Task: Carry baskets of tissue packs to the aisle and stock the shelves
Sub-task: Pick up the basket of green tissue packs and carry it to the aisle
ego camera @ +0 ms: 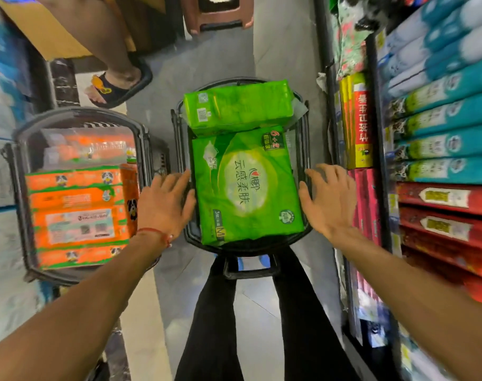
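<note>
While my left hand [165, 204] and right hand [327, 202] flank the green tissue pack [248, 185] spread open, an uneven grip could topple the upper pack [238, 105] off the basket [307, 138].

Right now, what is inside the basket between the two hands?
The basket holds a large green tissue pack nearest the person and a second green pack at the far end. Whatever lies beneath them is covered.
</note>
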Demonstrator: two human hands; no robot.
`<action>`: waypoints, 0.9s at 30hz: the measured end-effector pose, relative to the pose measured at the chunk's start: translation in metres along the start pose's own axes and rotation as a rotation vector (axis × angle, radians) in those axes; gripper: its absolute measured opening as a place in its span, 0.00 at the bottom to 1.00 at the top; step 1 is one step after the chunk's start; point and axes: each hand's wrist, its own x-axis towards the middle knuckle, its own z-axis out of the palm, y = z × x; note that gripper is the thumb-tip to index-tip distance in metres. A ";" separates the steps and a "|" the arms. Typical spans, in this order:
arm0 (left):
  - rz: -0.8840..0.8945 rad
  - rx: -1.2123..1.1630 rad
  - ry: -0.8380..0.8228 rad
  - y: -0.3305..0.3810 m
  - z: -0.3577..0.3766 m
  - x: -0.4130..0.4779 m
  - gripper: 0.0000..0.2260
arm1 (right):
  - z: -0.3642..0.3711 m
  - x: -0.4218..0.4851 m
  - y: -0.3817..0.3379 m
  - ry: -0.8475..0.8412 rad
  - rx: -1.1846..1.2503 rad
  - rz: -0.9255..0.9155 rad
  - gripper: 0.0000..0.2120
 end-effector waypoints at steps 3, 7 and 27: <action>0.059 0.091 0.000 0.016 -0.036 -0.026 0.23 | -0.035 -0.034 -0.012 0.051 -0.003 -0.027 0.20; 0.170 0.114 0.052 0.030 -0.078 -0.062 0.21 | -0.077 -0.084 -0.025 0.135 0.013 -0.049 0.19; 0.636 0.340 0.051 0.071 -0.155 -0.124 0.24 | -0.124 -0.244 -0.058 0.257 -0.077 0.010 0.21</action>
